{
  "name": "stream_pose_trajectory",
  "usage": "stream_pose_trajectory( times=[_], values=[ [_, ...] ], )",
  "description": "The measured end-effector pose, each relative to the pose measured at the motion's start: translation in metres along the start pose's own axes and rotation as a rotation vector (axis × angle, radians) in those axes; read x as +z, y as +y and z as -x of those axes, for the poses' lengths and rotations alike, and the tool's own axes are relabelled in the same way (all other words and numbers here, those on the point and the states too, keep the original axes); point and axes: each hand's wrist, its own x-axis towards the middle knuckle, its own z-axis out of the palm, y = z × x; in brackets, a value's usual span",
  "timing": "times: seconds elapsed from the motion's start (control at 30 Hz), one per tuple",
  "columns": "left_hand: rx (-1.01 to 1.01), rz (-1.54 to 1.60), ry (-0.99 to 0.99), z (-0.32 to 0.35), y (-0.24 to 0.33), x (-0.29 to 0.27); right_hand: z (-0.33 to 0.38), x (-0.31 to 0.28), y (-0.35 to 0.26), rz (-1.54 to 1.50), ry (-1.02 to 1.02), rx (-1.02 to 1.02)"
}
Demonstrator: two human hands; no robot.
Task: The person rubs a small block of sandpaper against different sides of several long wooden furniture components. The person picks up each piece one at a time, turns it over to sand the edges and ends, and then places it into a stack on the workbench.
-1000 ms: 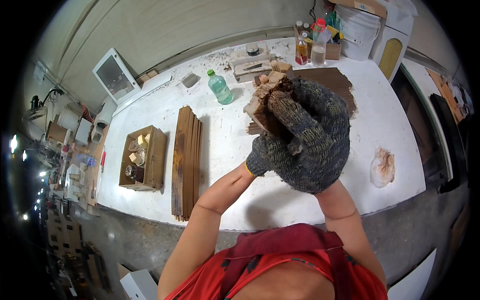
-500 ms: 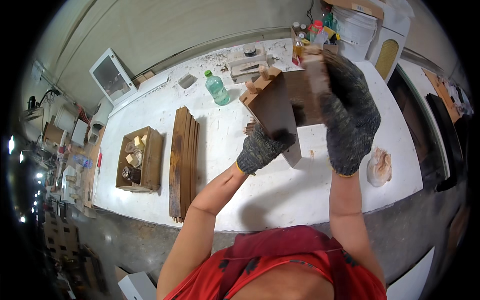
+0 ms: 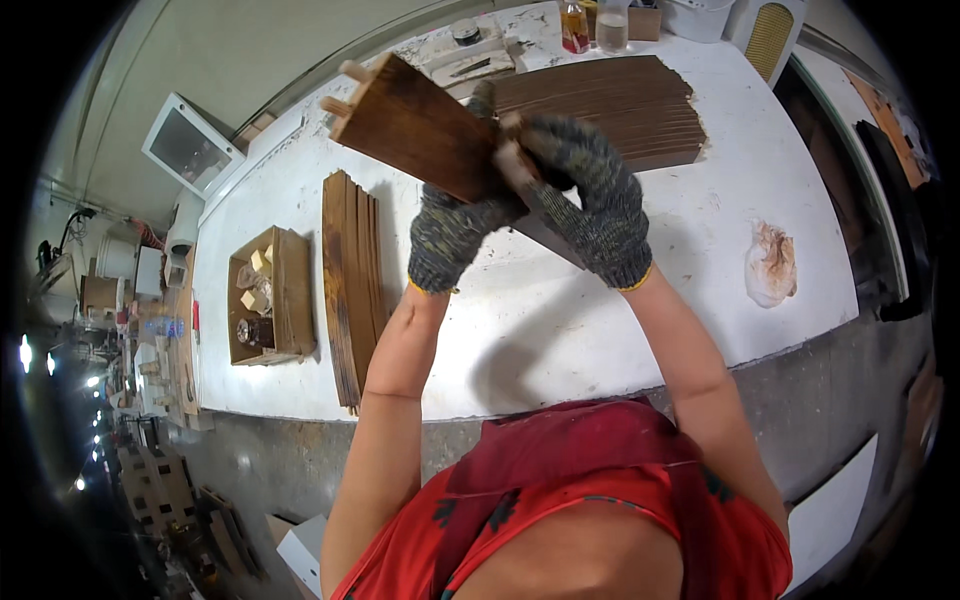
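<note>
a white-painted counter (image 3: 700,260) with a worn grey front edge carries a stack of dark brown wooden slats (image 3: 352,280) standing on edge, and just left of it an open wooden box (image 3: 290,300) holding small wood blocks. a second spread of dark brown wooden boards (image 3: 630,100) lies at the far right, near a glass bottle of amber liquid (image 3: 573,25), and a rust-brown stained rag (image 3: 772,265) lies near the right end.

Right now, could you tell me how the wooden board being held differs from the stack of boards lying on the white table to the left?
The held board is a single piece, raised off the table and tilted, gripped by the left hand and right hand; the stack of boards is many pieces lying untouched on the white table. The held board has pale pegs at its far end; none show on the stack. Both are dark brown wood.
</note>
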Motion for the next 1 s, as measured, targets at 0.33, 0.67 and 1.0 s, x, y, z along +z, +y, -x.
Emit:
stream_pose_trajectory(
  times=[0.33,0.67,1.0],
  values=[
    [0.132,0.26,0.099,0.001,-0.006,-0.033,0.187,-0.001,0.082,0.021,-0.273,0.606],
    [0.366,0.474,0.261,0.011,0.003,-0.023,0.105,-0.03,0.067,0.027,-0.149,0.552],
    [0.73,-1.226,0.646,0.026,-0.046,-0.032,-0.086,0.047,-0.009,-0.217,0.165,-0.346]
  ],
)
